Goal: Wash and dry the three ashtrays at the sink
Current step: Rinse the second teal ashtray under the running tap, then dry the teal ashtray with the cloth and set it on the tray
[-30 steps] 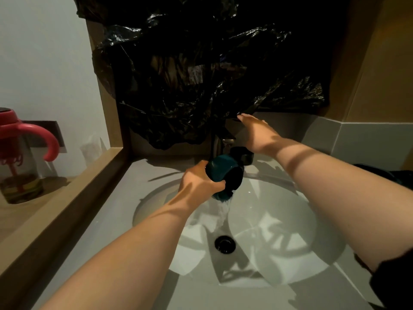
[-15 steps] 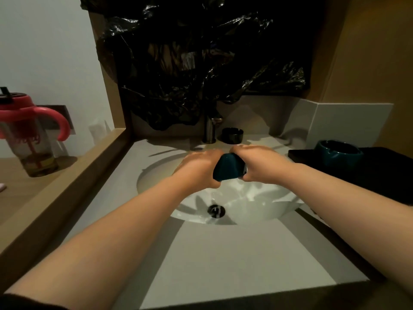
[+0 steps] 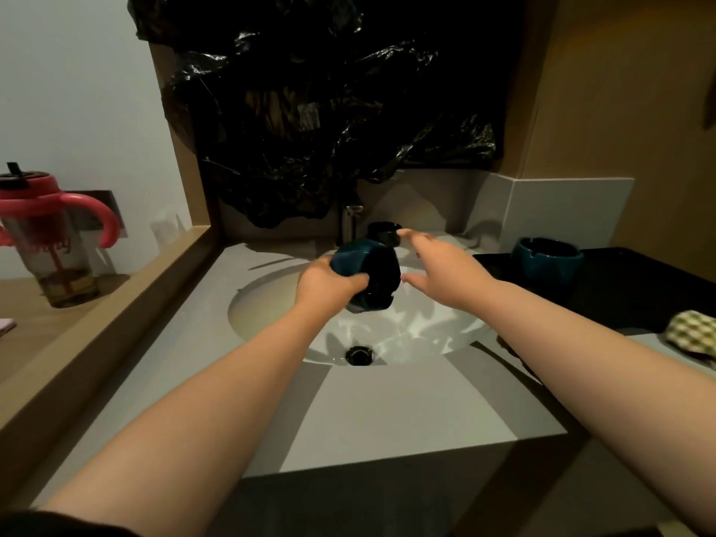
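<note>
I have the teal ashtray [image 3: 366, 279] tipped on its side over the sink [image 3: 271, 300], my left hand [image 3: 325, 282] closed around its outer wall. My right hand [image 3: 438, 265] hangs spread and empty just beside it. It looks like thick glazed ceramic: heavy, rigid, chippable, and probably slick when wet, so I'd grip across the rim and base rather than pinch the wall.

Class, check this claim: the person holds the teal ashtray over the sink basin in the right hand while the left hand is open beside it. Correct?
Not quite. The head view shows the left hand gripping the teal ashtray over the sink basin; the right hand is open beside it.
</note>
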`<state>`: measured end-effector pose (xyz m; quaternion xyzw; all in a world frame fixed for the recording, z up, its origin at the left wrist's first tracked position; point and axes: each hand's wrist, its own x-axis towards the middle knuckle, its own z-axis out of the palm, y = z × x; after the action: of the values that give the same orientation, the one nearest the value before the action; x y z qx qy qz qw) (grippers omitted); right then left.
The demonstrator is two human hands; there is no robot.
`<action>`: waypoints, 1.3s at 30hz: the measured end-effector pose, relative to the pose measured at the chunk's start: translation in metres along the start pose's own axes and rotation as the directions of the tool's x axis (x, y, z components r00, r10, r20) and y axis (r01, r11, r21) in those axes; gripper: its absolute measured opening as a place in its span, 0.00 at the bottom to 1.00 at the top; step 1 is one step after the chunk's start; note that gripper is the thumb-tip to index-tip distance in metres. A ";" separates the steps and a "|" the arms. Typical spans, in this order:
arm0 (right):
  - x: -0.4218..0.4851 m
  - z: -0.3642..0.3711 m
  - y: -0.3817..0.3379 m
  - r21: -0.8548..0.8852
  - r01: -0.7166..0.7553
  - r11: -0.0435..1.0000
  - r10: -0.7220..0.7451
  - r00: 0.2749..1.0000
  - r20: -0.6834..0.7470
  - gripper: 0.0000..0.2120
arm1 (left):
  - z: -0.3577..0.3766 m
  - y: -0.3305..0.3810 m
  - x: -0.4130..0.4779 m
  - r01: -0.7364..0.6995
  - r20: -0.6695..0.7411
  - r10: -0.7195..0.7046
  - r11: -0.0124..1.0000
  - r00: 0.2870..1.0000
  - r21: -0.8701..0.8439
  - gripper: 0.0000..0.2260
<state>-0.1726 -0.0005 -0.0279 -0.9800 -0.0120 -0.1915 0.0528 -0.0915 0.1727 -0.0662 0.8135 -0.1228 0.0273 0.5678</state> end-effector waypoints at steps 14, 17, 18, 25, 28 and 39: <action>-0.141 -0.053 0.059 0.061 -0.623 0.779 0.622 0.782 0.041 0.29 | 0.019 -0.017 -0.012 0.490 0.300 -0.389 0.723 0.871 -0.487 0.24; -0.153 -0.044 0.053 0.110 -0.605 0.788 0.593 0.795 0.127 0.35 | 0.016 -0.014 -0.016 0.475 0.279 -0.384 0.729 0.880 -0.493 0.25; -0.156 -0.042 0.050 0.103 -0.575 0.812 0.562 0.817 0.131 0.36 | 0.016 -0.013 -0.017 0.472 0.273 -0.385 0.732 0.881 -0.491 0.25; -0.150 -0.034 0.042 0.120 -0.494 0.861 0.478 0.867 0.138 0.23 | 0.011 -0.009 -0.024 0.449 0.250 -0.374 0.749 0.893 -0.486 0.27; -0.140 -0.028 0.038 0.231 -0.492 0.840 0.479 0.871 0.111 0.15 | 0.010 -0.008 -0.024 0.454 0.258 -0.373 0.743 0.891 -0.492 0.27; -0.043 -0.019 0.017 0.689 -0.338 0.642 0.367 0.924 0.110 0.28 | -0.001 -0.013 -0.004 0.500 0.340 -0.368 0.690 0.865 -0.524 0.21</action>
<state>-0.2190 -0.0197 -0.0282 -0.8664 0.1088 -0.1781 0.4536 -0.0925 0.1788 -0.0779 0.5965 0.0132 -0.2336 0.7677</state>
